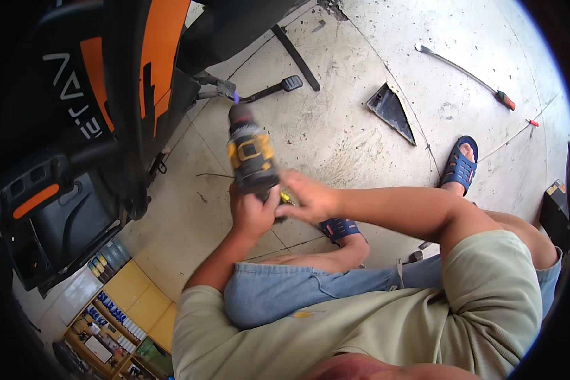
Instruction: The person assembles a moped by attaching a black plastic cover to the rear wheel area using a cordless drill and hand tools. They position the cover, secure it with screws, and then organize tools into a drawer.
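A black and yellow cordless drill (250,152) points up and away toward the black and orange scooter (126,82) at the left. My left hand (250,212) is wrapped around the drill's grip from below. My right hand (310,196) rests against the drill's lower right side, fingers curled on it. The drill's tip sits close to a metal bracket (218,88) by the scooter's footpeg (285,85).
A dark triangular panel (392,111) lies on the concrete floor, and a long metal bar with an orange handle (468,75) lies further right. My feet in blue sandals (459,166) are on the floor. A yellow shelf with small bottles (117,310) stands lower left.
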### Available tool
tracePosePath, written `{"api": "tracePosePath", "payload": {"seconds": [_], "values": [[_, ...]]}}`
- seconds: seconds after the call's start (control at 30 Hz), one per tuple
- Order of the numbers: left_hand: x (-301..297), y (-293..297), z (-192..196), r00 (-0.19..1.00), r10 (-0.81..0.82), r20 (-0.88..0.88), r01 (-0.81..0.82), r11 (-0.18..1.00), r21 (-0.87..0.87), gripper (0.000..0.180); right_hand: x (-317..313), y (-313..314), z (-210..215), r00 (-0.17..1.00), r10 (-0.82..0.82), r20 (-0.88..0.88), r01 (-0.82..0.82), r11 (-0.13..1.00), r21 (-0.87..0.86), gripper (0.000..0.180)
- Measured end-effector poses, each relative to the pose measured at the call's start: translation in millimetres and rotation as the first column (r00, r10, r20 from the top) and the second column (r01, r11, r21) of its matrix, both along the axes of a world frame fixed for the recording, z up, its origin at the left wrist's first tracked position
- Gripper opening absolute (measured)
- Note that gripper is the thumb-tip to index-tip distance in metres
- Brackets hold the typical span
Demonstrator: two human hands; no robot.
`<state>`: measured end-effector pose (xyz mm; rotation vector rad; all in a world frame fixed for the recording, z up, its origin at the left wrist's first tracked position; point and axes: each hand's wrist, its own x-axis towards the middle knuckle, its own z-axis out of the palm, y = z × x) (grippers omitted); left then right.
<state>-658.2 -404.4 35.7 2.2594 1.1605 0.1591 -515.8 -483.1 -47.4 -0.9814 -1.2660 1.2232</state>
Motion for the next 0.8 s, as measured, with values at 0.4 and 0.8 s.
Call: {"api": "tracePosePath", "payload": {"seconds": [0.4,0.8], "values": [[156.1,34.1,27.9,0.82,-0.566,-0.083,0.568,0.786,0.244,0.037,122.6,20.7,37.4,0.732,-0.661,-0.165,0.608,0.743,-0.279,0.029],[225.6,101.3,11.0,0.679,0.51,0.529,0.151,0.608,-0.78,0.022,177.4,-32.6,7.0,0.724,-0.619,0.306,0.659,0.751,-0.042,0.03]]}}
